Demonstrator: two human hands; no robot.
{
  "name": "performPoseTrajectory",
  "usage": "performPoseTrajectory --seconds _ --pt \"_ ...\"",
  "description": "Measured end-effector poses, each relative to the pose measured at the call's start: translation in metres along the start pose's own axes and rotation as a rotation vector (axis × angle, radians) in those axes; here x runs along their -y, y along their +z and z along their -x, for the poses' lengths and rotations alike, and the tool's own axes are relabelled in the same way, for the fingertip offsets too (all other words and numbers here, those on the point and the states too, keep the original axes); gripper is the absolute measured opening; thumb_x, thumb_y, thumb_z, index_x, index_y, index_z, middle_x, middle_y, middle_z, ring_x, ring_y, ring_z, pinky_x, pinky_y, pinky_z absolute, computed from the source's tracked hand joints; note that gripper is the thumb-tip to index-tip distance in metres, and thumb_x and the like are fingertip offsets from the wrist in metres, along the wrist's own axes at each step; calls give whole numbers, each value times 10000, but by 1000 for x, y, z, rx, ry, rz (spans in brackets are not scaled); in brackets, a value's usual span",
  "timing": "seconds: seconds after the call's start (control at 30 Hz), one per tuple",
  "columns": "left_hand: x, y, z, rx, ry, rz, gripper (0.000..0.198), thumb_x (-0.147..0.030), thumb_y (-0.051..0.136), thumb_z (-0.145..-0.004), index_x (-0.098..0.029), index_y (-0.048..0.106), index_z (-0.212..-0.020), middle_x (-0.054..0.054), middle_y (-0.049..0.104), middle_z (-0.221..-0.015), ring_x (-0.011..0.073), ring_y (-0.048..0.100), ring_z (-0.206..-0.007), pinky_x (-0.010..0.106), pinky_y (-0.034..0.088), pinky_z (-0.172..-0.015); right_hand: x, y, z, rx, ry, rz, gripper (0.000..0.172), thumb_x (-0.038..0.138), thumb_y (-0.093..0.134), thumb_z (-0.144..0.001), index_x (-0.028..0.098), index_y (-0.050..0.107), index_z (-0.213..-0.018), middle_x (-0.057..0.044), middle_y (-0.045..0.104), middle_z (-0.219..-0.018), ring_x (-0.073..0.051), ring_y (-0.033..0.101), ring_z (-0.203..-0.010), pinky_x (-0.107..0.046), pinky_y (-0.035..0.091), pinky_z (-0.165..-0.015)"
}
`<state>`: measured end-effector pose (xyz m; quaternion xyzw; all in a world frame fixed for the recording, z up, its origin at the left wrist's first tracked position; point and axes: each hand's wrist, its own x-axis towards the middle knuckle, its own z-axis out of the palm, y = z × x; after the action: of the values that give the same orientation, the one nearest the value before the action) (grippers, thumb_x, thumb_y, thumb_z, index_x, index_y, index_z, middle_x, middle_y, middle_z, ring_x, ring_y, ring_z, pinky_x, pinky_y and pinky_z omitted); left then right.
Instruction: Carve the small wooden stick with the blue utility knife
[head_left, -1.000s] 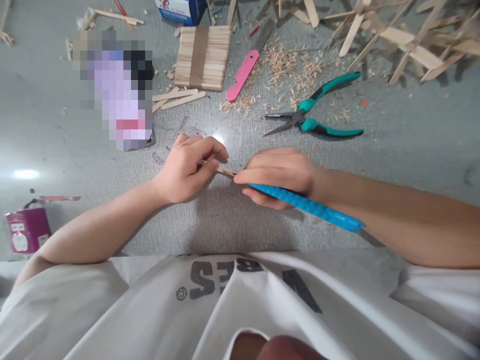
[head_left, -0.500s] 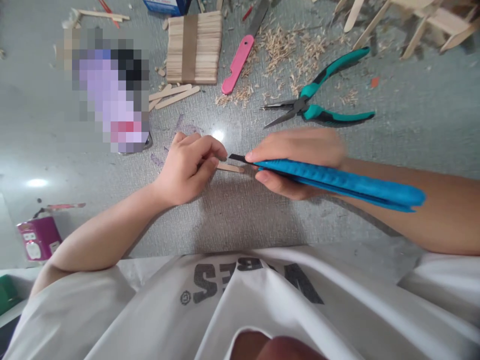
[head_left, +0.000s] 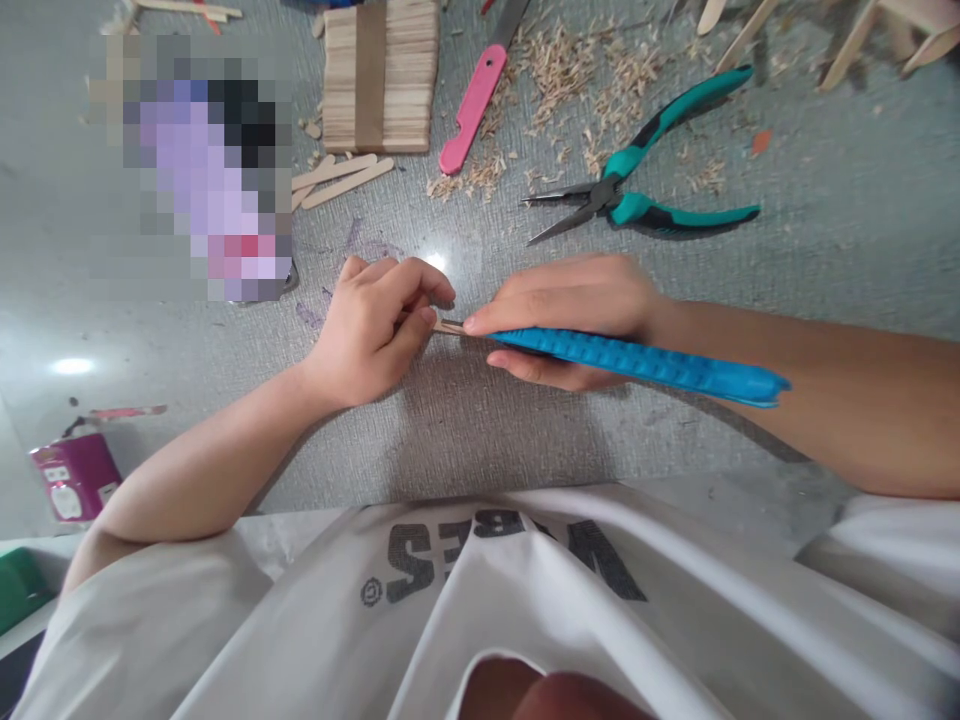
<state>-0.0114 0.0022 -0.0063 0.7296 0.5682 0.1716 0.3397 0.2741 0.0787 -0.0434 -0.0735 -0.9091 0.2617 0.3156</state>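
Note:
My left hand (head_left: 373,325) is curled, its fingertips pinching one end of a small wooden stick (head_left: 448,326) that lies on the grey table (head_left: 825,200). My right hand (head_left: 574,312) is closed around a blue utility knife (head_left: 637,362), its front end against the stick's free end. The blade tip is hidden by my forefinger. The knife's handle runs back to the right under my forearm.
Teal-handled pliers (head_left: 637,200) lie just beyond my right hand. A pink-handled knife (head_left: 471,112), a banded bundle of wooden sticks (head_left: 381,75), loose sticks (head_left: 337,182) and wood shavings (head_left: 577,75) lie farther back. A magenta box (head_left: 75,475) stands at the left edge.
My right hand drew the knife back to the right, baring the blade half a second ago, then brought it onto the stick again. My left hand kept its pinch.

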Motion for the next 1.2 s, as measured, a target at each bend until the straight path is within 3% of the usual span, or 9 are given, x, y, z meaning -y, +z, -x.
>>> performPoseTrajectory --seconds 0.13,0.4,0.6,0.83,1.2 --pt "1 -1 0 -1 5 3 302 -375 536 -1105 -246 780 -1226 33 792 -948 171 691 -930 502 503 -1104 -4 11 -1 -86 -36 14 276 467 628 -1244 296 733 -1433 37 836 -1049 -89 780 -899 -226 579 -810" --pt "0 -2 0 2 3 -3 316 -354 527 -1100 -230 786 -1233 35 789 -961 171 698 -940 507 497 -1114 3 -2 -5 6 -3 -7 276 399 685 -1236 236 747 -1450 25 846 -1078 -58 799 -947 -182 620 -874" --pt "1 -4 -2 34 18 -3 265 -358 535 -1100 -252 764 -1181 3 766 -929 149 657 -897 506 493 -1116 4 -6 -7 29 -14 -106 318 227 804 -1154 207 758 -1468 19 832 -1111 -16 779 -948 -124 586 -869" --pt "-1 -3 4 -2 10 41 210 -341 527 -1124 -223 700 -1104 22 757 -945 151 616 -899 466 505 -1056 -2 5 -4 -66 -21 -123 240 336 701 -1213 245 781 -1420 27 773 -989 -45 695 -856 -171 527 -804" --pt "8 -1 6 -5 37 92 227 -382 524 -1144 -238 698 -1121 31 745 -964 158 603 -883 555 573 -1146 3 -2 -6 -23 5 -102 243 349 632 -1230 256 765 -1411 26 783 -961 -59 711 -824 -201 534 -796"
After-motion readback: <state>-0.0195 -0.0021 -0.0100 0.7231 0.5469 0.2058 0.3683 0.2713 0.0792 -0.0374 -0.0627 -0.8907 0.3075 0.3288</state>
